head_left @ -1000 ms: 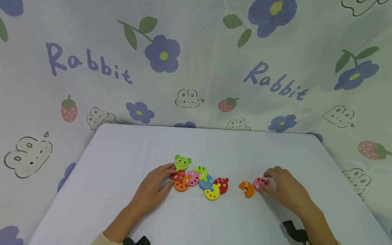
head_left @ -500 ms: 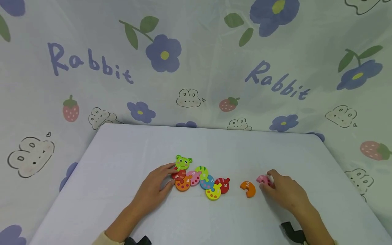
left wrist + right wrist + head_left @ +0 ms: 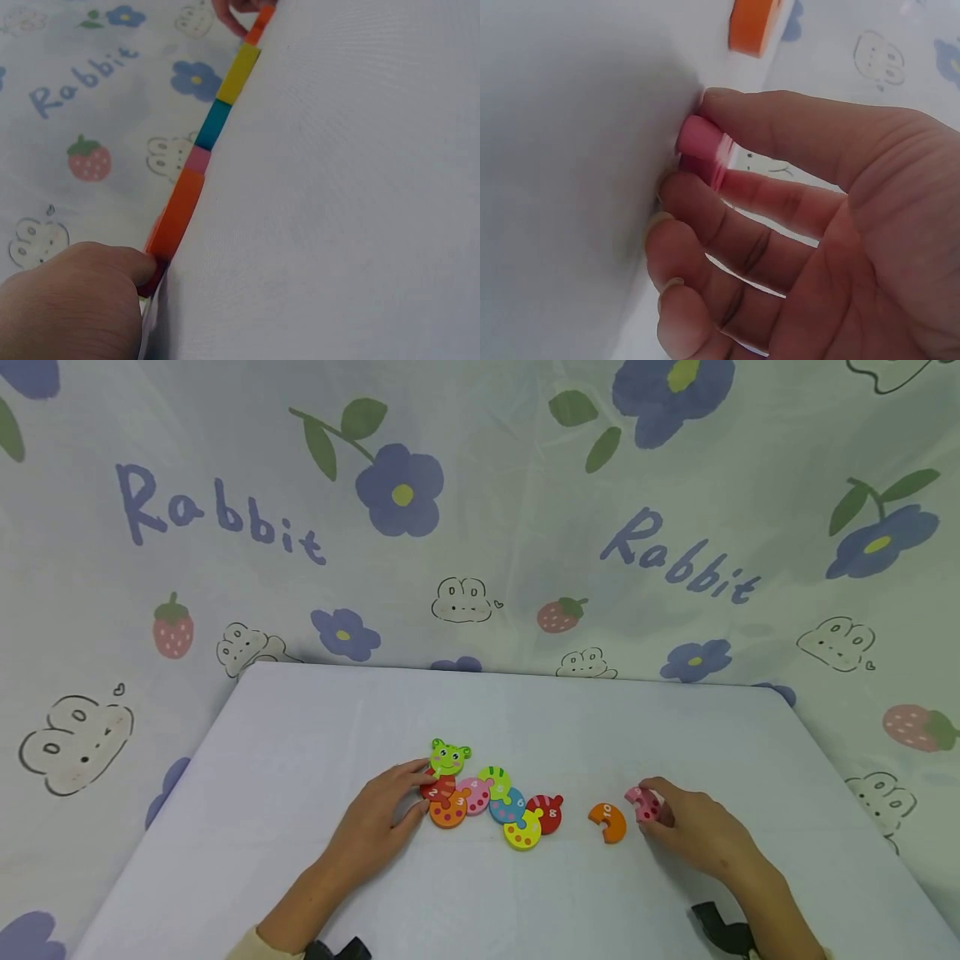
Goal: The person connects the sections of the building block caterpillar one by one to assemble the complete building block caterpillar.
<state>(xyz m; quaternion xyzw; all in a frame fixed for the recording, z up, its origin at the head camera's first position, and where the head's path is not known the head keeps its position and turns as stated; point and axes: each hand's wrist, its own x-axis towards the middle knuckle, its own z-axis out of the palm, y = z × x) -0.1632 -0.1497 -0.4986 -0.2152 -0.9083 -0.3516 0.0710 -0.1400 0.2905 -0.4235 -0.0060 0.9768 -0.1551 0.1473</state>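
Observation:
A chain of interlocked caterpillar puzzle pieces (image 3: pixel 507 807) lies flat on the white table, with a green smiling head piece (image 3: pixel 447 757) at its upper left. My left hand (image 3: pixel 378 810) holds the red puzzle piece (image 3: pixel 437 787) just below the head, index finger at its upper edge and thumb low on its side. On the right, my right hand (image 3: pixel 693 827) pinches a loose pink puzzle piece (image 3: pixel 645 803) between thumb and fingers. In the right wrist view the pink piece (image 3: pixel 699 139) shows edge-on near the tabletop. A separate orange puzzle piece (image 3: pixel 609 823) lies left of it.
The white tabletop (image 3: pixel 360 718) ends at a back edge against a printed cloth (image 3: pixel 495 510) with flowers and rabbits. A red end piece (image 3: pixel 545 815) finishes the chain, apart from the orange piece. Black wrist-camera mounts (image 3: pixel 723 931) show near both forearms.
My right fingers have closed on the pink piece, turned it and tilted it up. My left hand and the joined chain stay put.

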